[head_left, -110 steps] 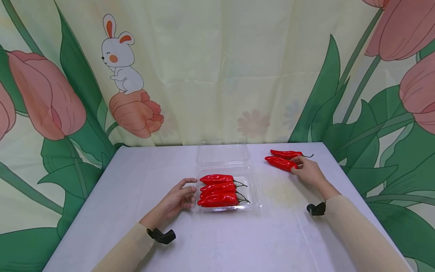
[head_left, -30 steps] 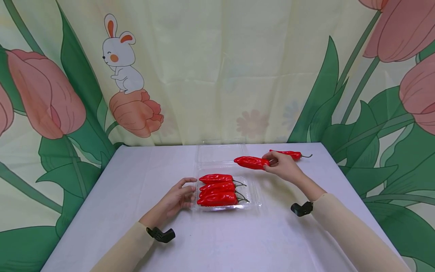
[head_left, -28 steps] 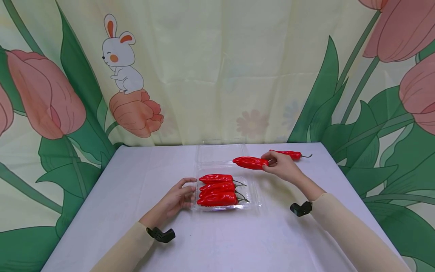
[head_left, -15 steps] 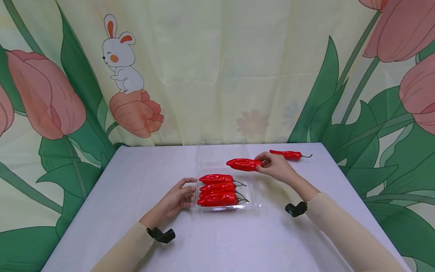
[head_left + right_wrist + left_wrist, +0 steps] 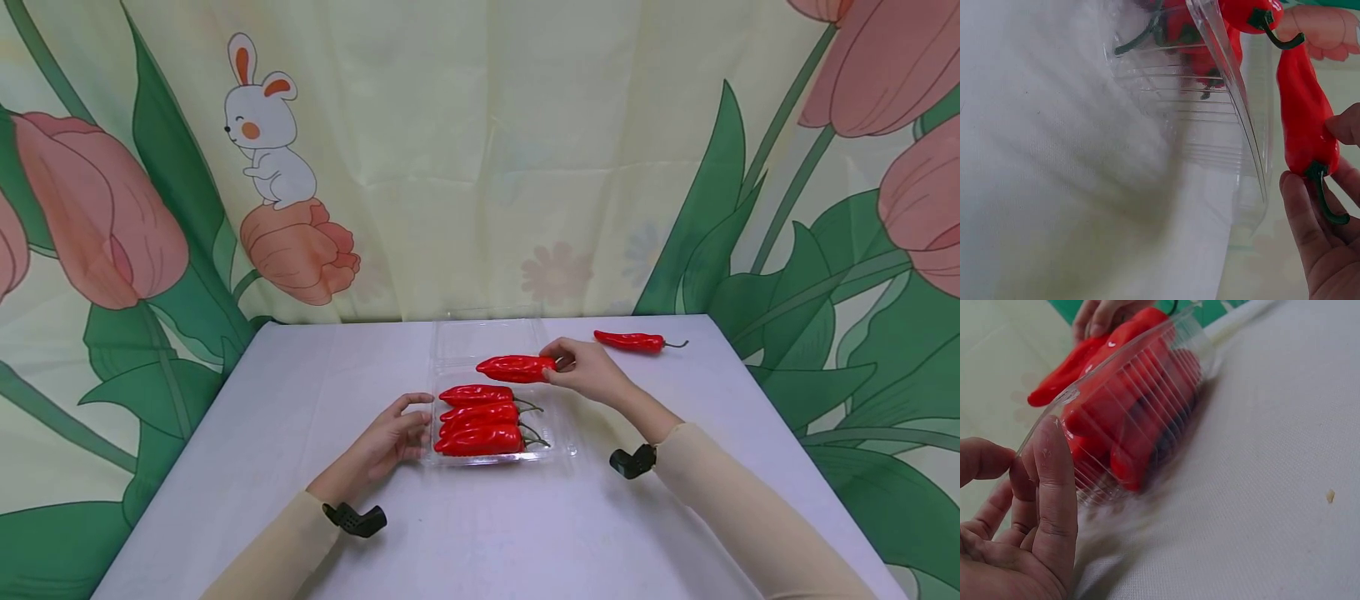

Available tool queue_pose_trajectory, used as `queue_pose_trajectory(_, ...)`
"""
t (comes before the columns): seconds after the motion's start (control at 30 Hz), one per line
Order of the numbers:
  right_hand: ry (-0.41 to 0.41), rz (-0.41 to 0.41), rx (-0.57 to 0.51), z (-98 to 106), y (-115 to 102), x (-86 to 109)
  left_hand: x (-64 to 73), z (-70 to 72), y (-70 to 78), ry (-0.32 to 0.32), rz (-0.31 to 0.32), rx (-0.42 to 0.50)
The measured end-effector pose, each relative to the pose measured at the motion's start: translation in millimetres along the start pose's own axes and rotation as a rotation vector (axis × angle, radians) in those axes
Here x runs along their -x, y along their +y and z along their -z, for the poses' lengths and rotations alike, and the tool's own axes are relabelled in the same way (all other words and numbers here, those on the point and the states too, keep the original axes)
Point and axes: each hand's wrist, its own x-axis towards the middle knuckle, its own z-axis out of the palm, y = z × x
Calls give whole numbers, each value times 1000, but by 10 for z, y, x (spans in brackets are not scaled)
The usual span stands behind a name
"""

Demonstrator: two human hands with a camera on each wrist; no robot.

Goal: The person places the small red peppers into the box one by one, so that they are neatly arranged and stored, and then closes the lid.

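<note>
My right hand (image 5: 592,371) holds a glossy red chili pepper (image 5: 510,368) by its stem end, just above the back part of a clear plastic clamshell box (image 5: 551,425). In the right wrist view, thumb and fingers pinch this pepper (image 5: 1302,119) beside its green stem. Several red peppers (image 5: 480,440) lie side by side in the box, tips pointing left and stems right. At the box's left side, my left hand (image 5: 390,437) holds the rim. The left wrist view has the thumb (image 5: 988,459) at the rim and fingers (image 5: 1054,487) against the wall.
Another red pepper (image 5: 630,342) lies at the back right of the white-clothed table (image 5: 480,533). The box's transparent lid (image 5: 487,337) is folded back towards the curtain (image 5: 450,167), which is printed with tulips and a rabbit.
My right hand picked up the pepper from the back right and carried it left, over the rear of the box. The left hand and the peppers in the box stayed put.
</note>
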Motion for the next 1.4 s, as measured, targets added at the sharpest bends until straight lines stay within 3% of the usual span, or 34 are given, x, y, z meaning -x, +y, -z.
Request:
queue_pose_trajectory(0.57,-69,17,18,-121,-38,-31,9,-7,4,4,0,0)
queue_pose_trajectory(1.4,-124,130,-14,-418,-167,-84,16,-22,10,32,1,-2)
